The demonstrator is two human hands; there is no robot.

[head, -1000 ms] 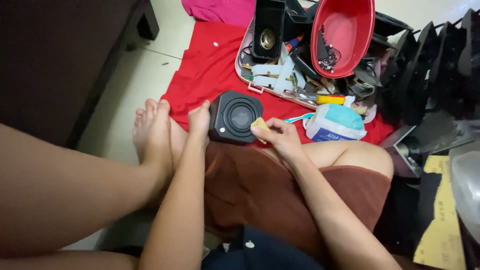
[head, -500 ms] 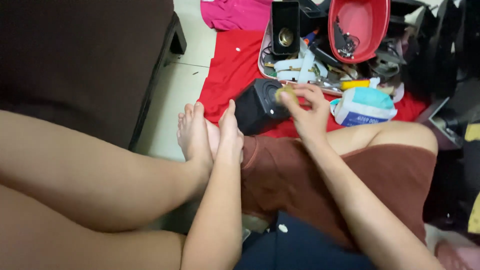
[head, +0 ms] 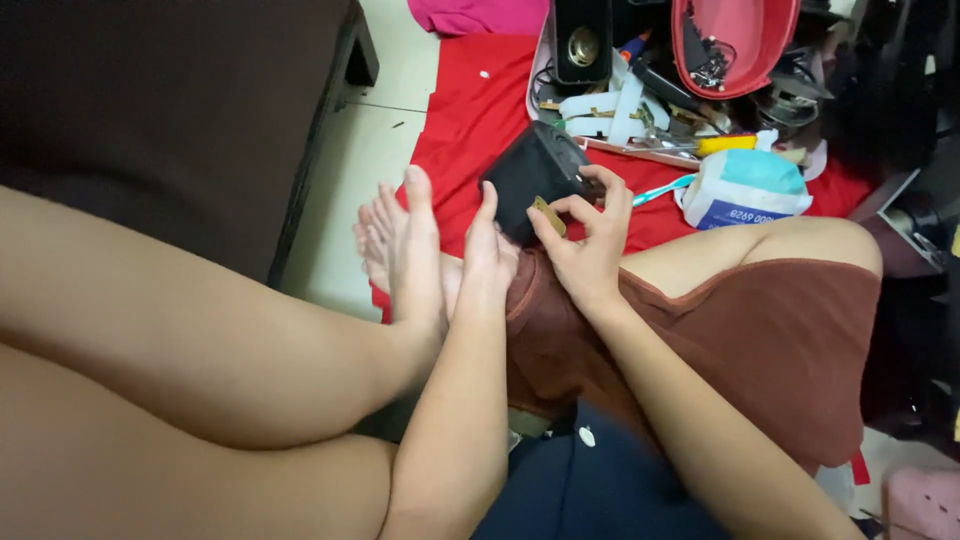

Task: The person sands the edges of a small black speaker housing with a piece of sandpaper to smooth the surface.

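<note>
A small black speaker box (head: 530,175) rests tilted on my knee, its dark side turned toward me. My left hand (head: 487,255) grips its near left corner and steadies it. My right hand (head: 585,245) pinches a small tan scrap of sandpaper (head: 547,214) and presses it against the box's side, with the other fingers curled over the box's right edge. My bare foot (head: 405,250) lies just left of the left hand.
A red cloth (head: 470,110) covers the floor ahead. On it stand a pink tray (head: 610,148) with white strips and tools, another black speaker (head: 582,38), a red bowl (head: 735,45), a wipes pack (head: 745,188) and a toothbrush (head: 660,188). Dark furniture (head: 170,110) stands left.
The speaker box has been turned so its cone faces away and its side faces me. My right hand moved the sandpaper from the front face down onto that side.
</note>
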